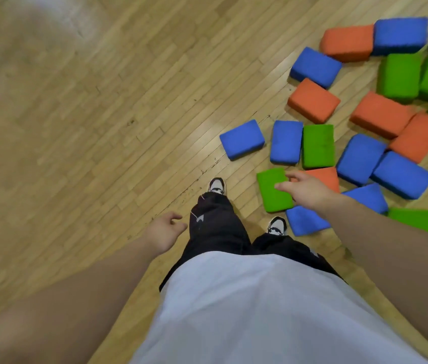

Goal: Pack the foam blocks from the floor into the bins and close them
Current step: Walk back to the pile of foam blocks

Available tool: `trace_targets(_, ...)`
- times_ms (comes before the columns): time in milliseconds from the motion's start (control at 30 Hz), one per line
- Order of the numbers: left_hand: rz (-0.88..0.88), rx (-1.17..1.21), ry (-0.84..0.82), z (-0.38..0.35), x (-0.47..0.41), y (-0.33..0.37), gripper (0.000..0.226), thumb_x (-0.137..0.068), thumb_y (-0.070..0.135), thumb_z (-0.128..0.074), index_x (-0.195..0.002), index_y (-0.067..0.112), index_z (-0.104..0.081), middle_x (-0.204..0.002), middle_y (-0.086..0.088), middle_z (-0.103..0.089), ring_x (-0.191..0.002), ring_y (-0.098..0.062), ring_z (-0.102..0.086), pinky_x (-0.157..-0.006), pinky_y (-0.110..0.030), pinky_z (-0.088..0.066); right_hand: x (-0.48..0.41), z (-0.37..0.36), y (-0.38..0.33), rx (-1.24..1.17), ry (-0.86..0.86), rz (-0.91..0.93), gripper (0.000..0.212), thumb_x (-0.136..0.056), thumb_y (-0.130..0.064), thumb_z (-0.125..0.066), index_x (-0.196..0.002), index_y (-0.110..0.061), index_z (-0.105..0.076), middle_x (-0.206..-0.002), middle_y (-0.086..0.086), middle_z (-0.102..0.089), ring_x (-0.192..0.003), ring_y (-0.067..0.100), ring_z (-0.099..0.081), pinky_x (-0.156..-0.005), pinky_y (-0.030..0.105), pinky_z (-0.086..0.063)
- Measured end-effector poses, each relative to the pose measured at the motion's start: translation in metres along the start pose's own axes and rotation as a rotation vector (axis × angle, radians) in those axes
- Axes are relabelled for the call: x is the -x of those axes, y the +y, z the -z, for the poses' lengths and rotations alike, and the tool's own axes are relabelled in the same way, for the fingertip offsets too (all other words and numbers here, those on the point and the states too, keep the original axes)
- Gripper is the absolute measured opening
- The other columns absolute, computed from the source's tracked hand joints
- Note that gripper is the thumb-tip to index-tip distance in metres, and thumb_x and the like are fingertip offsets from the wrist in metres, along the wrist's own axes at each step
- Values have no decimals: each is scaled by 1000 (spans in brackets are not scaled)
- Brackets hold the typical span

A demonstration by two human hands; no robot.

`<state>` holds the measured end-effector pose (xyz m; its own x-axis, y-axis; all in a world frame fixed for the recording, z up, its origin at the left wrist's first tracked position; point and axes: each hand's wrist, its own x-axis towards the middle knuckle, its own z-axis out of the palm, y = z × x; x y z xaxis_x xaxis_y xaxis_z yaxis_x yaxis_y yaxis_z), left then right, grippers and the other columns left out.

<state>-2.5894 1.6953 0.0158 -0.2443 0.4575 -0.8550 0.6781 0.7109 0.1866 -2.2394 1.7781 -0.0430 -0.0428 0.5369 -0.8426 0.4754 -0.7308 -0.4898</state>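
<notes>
The green foam block (270, 195) I am going for lies flat on the floor, right of centre in the frame, with a blue block (305, 222) just beside its near corner and an orange block (328, 177) behind it, partly hidden. My right hand (306, 190) is over its right edge, the grip loosely spread and holding nothing; I cannot tell whether the fingertips touch it. I judge the best way is to spread wide across the short sides and squeeze gently, since foam should give, then lift straight up so the neighbours are not dragged. My left hand (164, 232) hangs lower left of centre, fingers loosely curled, empty; it could take a second block. The other foam blocks (381, 114), in blue, orange and green, are strewn over the right side of the frame, some touching. No bin is in view. The wood-strip floor (89, 114) fills the left, pale and blurred at upper left.
</notes>
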Motion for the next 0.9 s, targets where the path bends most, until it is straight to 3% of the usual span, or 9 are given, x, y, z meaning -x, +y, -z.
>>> trace_targets(67,-60,-100,-51,20,-44,48,43,-99,39,-58,-138,21,-52,-102,7,-56,-95,-19,-56,-83,-32,-44,-34,10,-11,-31,8,-32,85,-73,-59,-79,-146,-31,-47,-138,5,-58,-115,27,-64,-99,48,-53)
trace_targets(133,-114,-215,-109,31,-95,98,43,-99,38,-59,-138,22,-51,-97,10,-55,-86,-13,-55,-73,-29,-44,-74,15,-4,-64,51,-79,104,-52,-73,-82,-143,-37,-48,-137,0,-60,-110,22,-66,-94,42,-55)
trace_targets(200,-162,-311,-163,36,-151,150,51,-98,39,-61,-143,21,-47,-107,5,-59,-83,-9,-57,-69,-25,-43,-102,19,-4,-75,100,-142,94,-70,-58,-82,-150,-31,-41,-143,-1,-51,-124,23,-56,-96,31,-45)
trace_targets(267,-203,-400,-197,30,-208,197,57,-96,40,-62,-147,22,-43,-126,-1,-57,-81,-8,-57,-64,-21,-42,-143,19,4,-109,146,-181,89,-83,-41,-80,-156,-24,-33,-152,5,-44,-136,26,-45,-102,30,-38)
trace_targets(400,-339,-542,-248,-18,-343,268,69,-93,41,-67,-152,23,-38,-123,-3,-56,-95,-19,-60,-82,-28,-43,-263,0,52,-124,204,-254,104,-76,-42,-85,-158,-20,-26,-159,10,-37,-143,27,-39,-117,36,-32)
trace_targets(533,-459,-725,-166,-96,-514,291,88,-86,54,-71,-158,28,-26,-149,-8,-39,-128,-28,-50,-97,-37,-45,-405,-34,128,-63,232,-350,121,-68,-53,-87,-160,-22,-15,-155,18,-36,-141,35,-38,-116,42,-34)
trace_targets(667,-437,-838,71,-153,-660,283,113,-75,70,-73,-160,34,-8,-156,-9,-30,-141,-35,-36,-111,-49,-37,-502,-88,204,117,259,-420,133,-64,-63,-84,-160,-24,1,-155,16,-30,-138,40,-35,-115,47,-34)
trace_targets(767,-396,-649,23,-171,-714,265,114,-73,62,-80,-159,35,-10,-154,0,-39,-138,-31,-44,-107,-50,-43,-525,-118,233,266,401,-437,135,-60,-66,-84,-158,-27,0,-148,15,-33,-129,40,-40,-109,51,-35)
trace_targets(900,-528,-651,45,-164,-715,245,102,-66,67,-80,-149,46,-25,-136,11,-54,-124,-27,-53,-99,-51,-50,-520,-133,248,265,563,-369,131,-49,-57,-94,-154,-20,-25,-132,19,-46,-109,43,-54,-90,53,-48)
